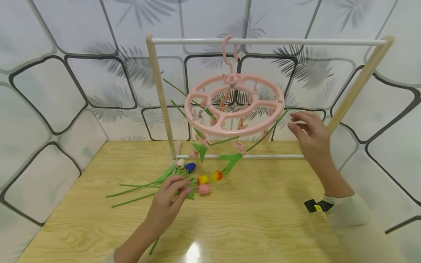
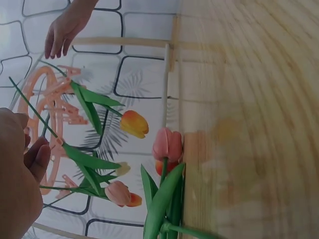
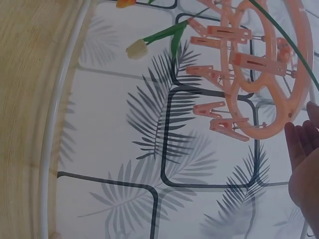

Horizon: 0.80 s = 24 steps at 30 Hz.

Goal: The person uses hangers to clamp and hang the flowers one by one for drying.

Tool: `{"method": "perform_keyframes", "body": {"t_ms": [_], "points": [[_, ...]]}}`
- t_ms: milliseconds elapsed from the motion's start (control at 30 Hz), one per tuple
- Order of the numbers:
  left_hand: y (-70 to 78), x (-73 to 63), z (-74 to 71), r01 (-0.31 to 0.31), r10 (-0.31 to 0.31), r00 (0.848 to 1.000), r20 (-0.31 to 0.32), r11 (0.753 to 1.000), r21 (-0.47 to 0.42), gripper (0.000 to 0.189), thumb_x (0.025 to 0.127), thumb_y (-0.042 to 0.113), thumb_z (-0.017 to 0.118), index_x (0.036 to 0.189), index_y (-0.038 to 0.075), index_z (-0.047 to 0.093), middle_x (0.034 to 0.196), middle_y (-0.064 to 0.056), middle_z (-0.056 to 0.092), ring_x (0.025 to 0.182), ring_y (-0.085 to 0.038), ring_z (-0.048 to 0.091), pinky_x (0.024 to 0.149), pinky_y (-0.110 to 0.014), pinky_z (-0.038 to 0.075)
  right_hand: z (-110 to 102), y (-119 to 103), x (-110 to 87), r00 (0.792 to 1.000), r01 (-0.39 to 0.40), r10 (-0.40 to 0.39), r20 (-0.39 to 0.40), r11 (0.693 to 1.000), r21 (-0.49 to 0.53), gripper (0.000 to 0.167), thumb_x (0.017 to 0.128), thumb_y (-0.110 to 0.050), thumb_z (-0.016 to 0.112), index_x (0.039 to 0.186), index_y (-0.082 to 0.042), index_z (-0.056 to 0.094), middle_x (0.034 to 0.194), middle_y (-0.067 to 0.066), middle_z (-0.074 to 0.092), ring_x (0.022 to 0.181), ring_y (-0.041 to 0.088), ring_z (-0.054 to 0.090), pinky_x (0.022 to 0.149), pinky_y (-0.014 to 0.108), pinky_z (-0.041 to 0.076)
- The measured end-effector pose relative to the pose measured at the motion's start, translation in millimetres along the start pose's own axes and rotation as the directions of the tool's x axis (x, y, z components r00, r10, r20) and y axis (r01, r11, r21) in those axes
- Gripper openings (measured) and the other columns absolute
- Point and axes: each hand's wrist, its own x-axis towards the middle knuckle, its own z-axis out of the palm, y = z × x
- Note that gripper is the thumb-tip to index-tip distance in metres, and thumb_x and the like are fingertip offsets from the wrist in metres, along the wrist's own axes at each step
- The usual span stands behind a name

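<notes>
A pink round clip hanger [image 1: 235, 133] hangs from a rack's white top bar. Its clips hold several artificial tulips by their stems, including a yellow-orange tulip [image 1: 217, 175] and a pale pink tulip [image 1: 193, 154], heads down. My right hand [image 1: 310, 137] is raised beside the hanger's right side, fingers bent, close to a clipped stem's upper end but apart from it, with nothing in its grasp. Low over loose tulips on the table is my left hand [image 1: 169, 201], fingers loosely bent and seemingly holding nothing. Near its fingertips lie a pink tulip [image 1: 204, 189] and another yellow-orange tulip [image 1: 203, 179].
The rack has wooden side posts [image 1: 161, 95] and a white lower bar [image 1: 276, 156] at the back of the wooden table [image 1: 250, 219]. A blue tulip [image 1: 190, 167] and a white tulip [image 1: 181, 163] lie beside the left post's foot. Patterned panels stand behind and at both sides.
</notes>
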Motion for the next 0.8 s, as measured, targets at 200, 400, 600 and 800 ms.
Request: {"method": "perform_keyframes", "body": {"t_ms": [200,400,600,800], "points": [[-7.2,-14.2,-16.9,0.102,-0.102,0.995,0.007,0.994,0.043,0.029,0.085,-0.01,0.072,0.109,0.005,0.071,0.113,-0.006,0.063,0.089,-0.009,0.056,0.082,-0.011,0.047,4,-1,13.9,0.997,0.041,-0.033,0.072,0.992,-0.116,0.032,0.088,0.012,0.07,0.119,0.005,0.07,0.118,-0.003,0.061,0.106,-0.003,0.056,0.092,0.011,0.048],[-18.0,-28.3,-31.9,0.151,-0.152,0.988,0.004,0.985,0.085,0.033,0.083,-0.012,0.073,0.11,0.006,0.071,0.114,-0.005,0.062,0.09,-0.005,0.056,0.082,-0.01,0.046,7,-4,23.2,0.993,0.076,-0.054,0.109,0.975,-0.208,0.032,0.084,0.008,0.076,0.115,-0.001,0.074,0.119,0.011,0.062,0.1,-0.006,0.055,0.091,0.011,0.044],[-26.5,-40.4,-45.7,0.217,-0.221,0.975,0.021,0.967,0.131,0.028,0.085,-0.009,0.073,0.109,0.005,0.07,0.112,-0.001,0.062,0.093,-0.002,0.056,0.084,-0.008,0.046,9,0,31.2,0.972,0.204,-0.175,0.16,0.959,-0.194,0.033,0.077,0.011,0.08,0.108,0.001,0.076,0.119,0.017,0.064,0.114,0.011,0.055,0.098,0.015,0.04],[-30.2,-48.3,-58.8,0.233,-0.237,0.972,0.005,0.959,0.16,0.031,0.083,-0.012,0.073,0.108,0.005,0.07,0.109,-0.001,0.063,0.093,-0.001,0.056,0.086,-0.007,0.045,13,7,36.2,0.921,0.339,-0.309,0.236,0.936,-0.098,0.025,0.082,-0.008,0.081,0.104,0.003,0.076,0.117,0.022,0.065,0.117,0.021,0.053,0.105,0.02,0.037]]}}
